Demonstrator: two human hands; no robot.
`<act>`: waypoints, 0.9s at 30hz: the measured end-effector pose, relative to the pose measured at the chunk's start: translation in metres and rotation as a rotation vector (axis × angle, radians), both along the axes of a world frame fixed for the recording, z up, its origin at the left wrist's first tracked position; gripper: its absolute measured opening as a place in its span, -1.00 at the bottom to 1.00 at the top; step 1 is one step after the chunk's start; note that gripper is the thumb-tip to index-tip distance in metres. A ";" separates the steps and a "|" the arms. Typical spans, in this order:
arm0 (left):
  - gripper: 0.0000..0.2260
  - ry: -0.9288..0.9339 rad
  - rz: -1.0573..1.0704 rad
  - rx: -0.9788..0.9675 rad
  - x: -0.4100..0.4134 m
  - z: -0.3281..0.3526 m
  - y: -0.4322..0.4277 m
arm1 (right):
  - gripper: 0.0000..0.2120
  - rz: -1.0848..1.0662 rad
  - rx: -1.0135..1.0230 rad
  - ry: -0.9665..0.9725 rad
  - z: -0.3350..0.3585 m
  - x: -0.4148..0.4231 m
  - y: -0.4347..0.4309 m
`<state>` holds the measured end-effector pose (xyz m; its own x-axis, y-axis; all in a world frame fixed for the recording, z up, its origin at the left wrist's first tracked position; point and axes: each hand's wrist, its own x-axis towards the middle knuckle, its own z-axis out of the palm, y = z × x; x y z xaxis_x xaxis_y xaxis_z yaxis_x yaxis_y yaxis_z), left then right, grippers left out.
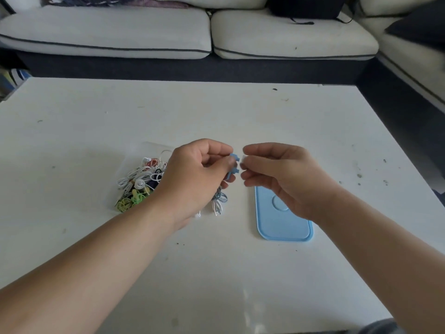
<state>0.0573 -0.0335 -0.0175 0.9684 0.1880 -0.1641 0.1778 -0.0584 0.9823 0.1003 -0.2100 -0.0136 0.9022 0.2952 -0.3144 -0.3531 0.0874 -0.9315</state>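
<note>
Blue clip (234, 164), 1, left hand (197, 174); white piece (243, 158), 1, right hand (279, 179)

Single head-worn view, wide-angle, looking forward and down.
Close above white table (96, 131), which fills mid-frame; both forearms enter from lower corners, left hand (195, 174) and right hand (281, 179) near centre. Sofa (108, 32) beyond it across top edge, lines bowed by the lens.
</note>
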 end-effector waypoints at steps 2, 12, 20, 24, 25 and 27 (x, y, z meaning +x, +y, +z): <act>-0.91 -0.004 -0.017 0.002 0.000 0.000 0.000 | -0.82 0.070 0.061 0.009 0.001 -0.001 -0.002; -0.91 0.002 -0.034 -0.106 0.000 0.005 0.000 | -0.84 0.108 0.113 0.004 0.000 -0.001 -0.005; -0.92 0.005 -0.068 -0.099 -0.001 0.006 0.001 | -0.79 0.164 0.153 0.001 -0.002 0.003 -0.008; -0.92 -0.007 -0.087 -0.090 -0.003 0.008 0.003 | -0.76 0.183 0.158 0.005 -0.004 0.004 -0.009; -0.92 -0.010 -0.092 -0.089 -0.003 0.008 0.003 | -0.76 0.188 0.160 0.005 -0.004 0.004 -0.009; -0.91 -0.013 -0.098 -0.090 -0.003 0.008 0.004 | -0.76 0.196 0.164 0.003 -0.004 0.005 -0.010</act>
